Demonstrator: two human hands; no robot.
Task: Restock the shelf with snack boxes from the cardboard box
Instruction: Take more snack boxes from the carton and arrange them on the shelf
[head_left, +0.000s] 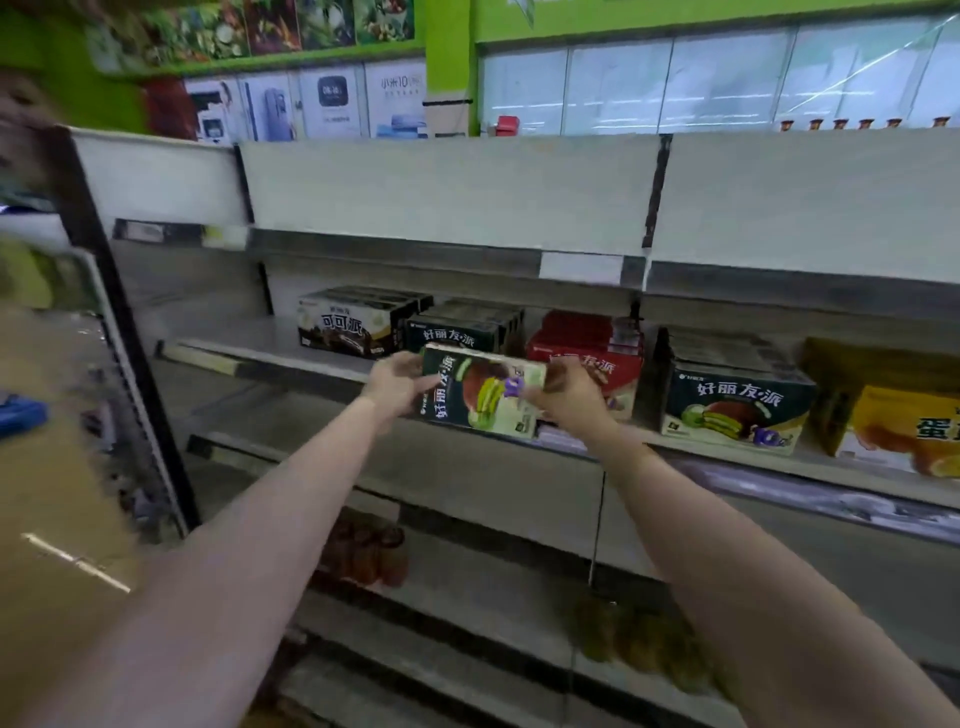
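A dark green snack box (480, 392) with a pie picture is held up in front of the middle shelf (291, 343), turned on its side. My left hand (397, 382) grips its left end and my right hand (566, 397) grips its right end. Just behind it on the shelf stands a row of the same green boxes (457, 330). The cardboard box is not in view.
Dark brown snack boxes (348, 325) stand left of the green row, red boxes (587, 345) right of it, then more green boxes (737, 400) and yellow boxes (893, 415). The shelf's left part is bare. Small brown packs (369, 553) sit on a lower shelf.
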